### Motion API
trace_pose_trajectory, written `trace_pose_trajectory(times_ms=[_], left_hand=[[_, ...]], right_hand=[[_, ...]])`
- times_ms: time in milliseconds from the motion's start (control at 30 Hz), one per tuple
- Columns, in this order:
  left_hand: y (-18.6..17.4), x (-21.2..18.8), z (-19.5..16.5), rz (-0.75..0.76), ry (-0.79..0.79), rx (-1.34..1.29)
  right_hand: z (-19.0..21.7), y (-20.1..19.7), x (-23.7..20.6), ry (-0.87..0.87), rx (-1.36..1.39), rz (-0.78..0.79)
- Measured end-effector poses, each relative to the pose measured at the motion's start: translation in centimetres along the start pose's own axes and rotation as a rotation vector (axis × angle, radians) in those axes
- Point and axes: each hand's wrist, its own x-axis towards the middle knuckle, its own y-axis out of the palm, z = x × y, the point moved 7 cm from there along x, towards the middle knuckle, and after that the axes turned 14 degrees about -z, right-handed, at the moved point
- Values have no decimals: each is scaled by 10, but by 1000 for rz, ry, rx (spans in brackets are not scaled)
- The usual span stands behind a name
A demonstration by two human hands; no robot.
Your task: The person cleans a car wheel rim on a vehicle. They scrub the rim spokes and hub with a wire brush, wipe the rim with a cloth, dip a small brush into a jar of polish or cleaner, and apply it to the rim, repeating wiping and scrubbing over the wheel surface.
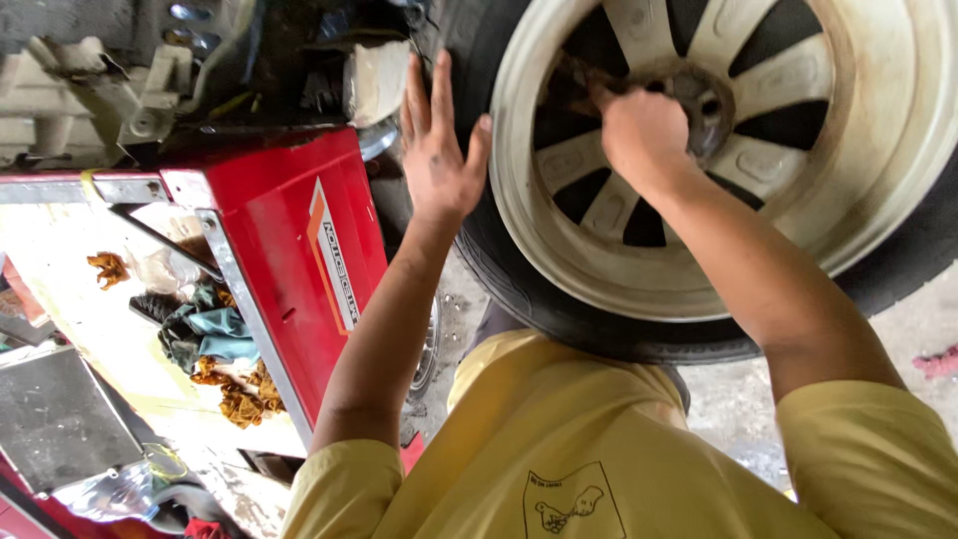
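Observation:
A car wheel with a dirty white spoked rim [878, 150] and a black tyre [599, 334] fills the upper right. My left hand [436, 150] lies flat and open against the tyre's left side, fingers spread upward. My right hand [644, 130] reaches between the spokes to the rusty hub [711, 100] at the rim's centre, fingers curled there. What it grips, if anything, is hidden by the hand. My yellow shirt fills the bottom of the view.
A red machine cabinet [289, 260] stands to the left of the wheel. Its tray holds crumpled rags [215, 344] and a grey metal plate [55, 419]. Concrete floor [733, 399] shows under the tyre, with a pink scrap [938, 361] at the right edge.

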Motion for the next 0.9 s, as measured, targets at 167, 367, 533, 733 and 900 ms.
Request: trace_pose_trajectory(times_ms=[167,367,533,733,900], left_hand=[[-4,1,-5,-23,8,-54],[-2,0,-3,10,-19,-46],[2,0,-1,6,-31,-23],[7,-1,2,20,-24,-4],[10,-1,4,47,-50,4]], right_hand=[[-11,-10,-1,8,-69,16],[-13,17,10,-12,-165,128],[3,4,16,-107,-2,-14],[-15,-19,22,58,78,-94],[-17,4,42,134,-65,152]])
